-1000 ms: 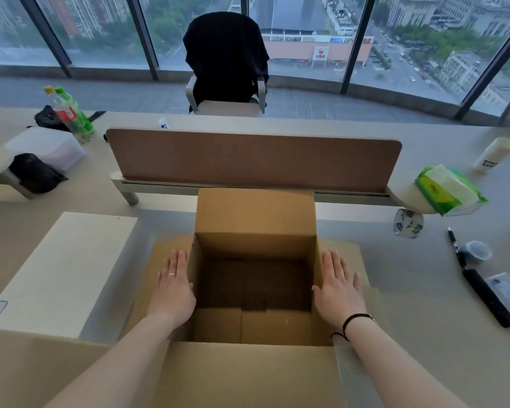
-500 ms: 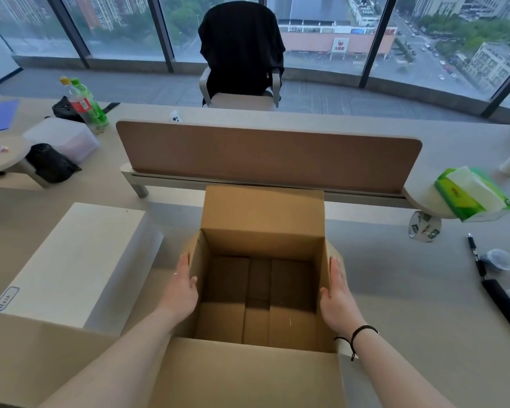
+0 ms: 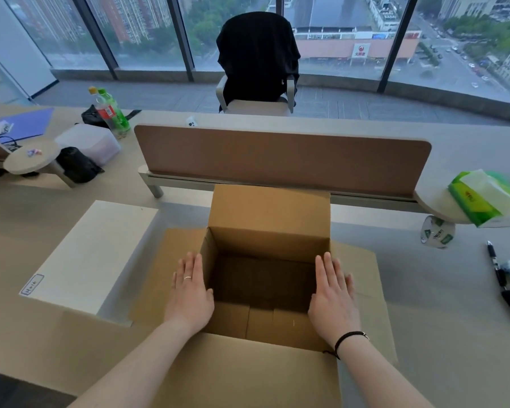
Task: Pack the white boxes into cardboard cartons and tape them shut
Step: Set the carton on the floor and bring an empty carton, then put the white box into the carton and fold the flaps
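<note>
An open cardboard carton [image 3: 270, 213] stands on the desk in front of me, its inside holding nothing and its far flap upright. My left hand [image 3: 190, 293] lies flat with straight fingers on the carton's left side flap, pressing it outward. My right hand [image 3: 333, 295], a black band at its wrist, lies flat the same way on the right side flap. The near flap hangs toward me. A large white box [image 3: 97, 254] with a small label at its near corner rests on the desk just left of the carton.
A roll of clear tape [image 3: 436, 235] stands at the right under a small round shelf with a green tissue pack [image 3: 486, 197]. A black pen [image 3: 495, 266] lies further right. A brown desk divider [image 3: 280, 157] runs behind the carton. Bottles [image 3: 109, 111] and a translucent bin [image 3: 87, 142] sit far left.
Half a second ago both hands held the side flaps upright against the carton's opening; now the flaps are spread flat outward again with the palms on top. The view has tilted slightly.
</note>
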A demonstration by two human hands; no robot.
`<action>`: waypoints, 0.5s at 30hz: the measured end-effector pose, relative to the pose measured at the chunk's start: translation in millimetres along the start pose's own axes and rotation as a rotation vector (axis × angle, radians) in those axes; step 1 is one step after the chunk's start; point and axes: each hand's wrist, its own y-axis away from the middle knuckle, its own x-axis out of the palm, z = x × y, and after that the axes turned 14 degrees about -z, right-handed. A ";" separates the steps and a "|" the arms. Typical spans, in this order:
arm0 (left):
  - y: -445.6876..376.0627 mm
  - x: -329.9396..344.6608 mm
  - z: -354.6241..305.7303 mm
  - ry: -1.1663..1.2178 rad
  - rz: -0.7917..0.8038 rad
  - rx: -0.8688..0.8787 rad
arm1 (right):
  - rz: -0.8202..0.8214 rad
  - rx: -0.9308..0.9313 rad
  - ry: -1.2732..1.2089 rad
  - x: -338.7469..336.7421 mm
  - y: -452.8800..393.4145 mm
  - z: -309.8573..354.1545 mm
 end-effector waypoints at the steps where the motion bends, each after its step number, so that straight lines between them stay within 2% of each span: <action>1: 2.6 -1.7 -3.0 0.018 0.003 0.007 | -0.002 -0.031 0.009 -1.4 1.2 3.6; 5: 9.4 -13.3 -11.4 0.089 -0.010 0.021 | 0.027 -0.127 -0.009 -7.8 -1.6 26.4; 9: 8.8 -27.8 -5.8 0.185 -0.032 0.003 | 0.089 -0.169 -0.137 -11.1 -5.8 63.6; 15: -2.0 -47.4 41.7 0.353 -0.108 -0.121 | 0.196 -0.246 -0.269 -14.7 -12.1 133.9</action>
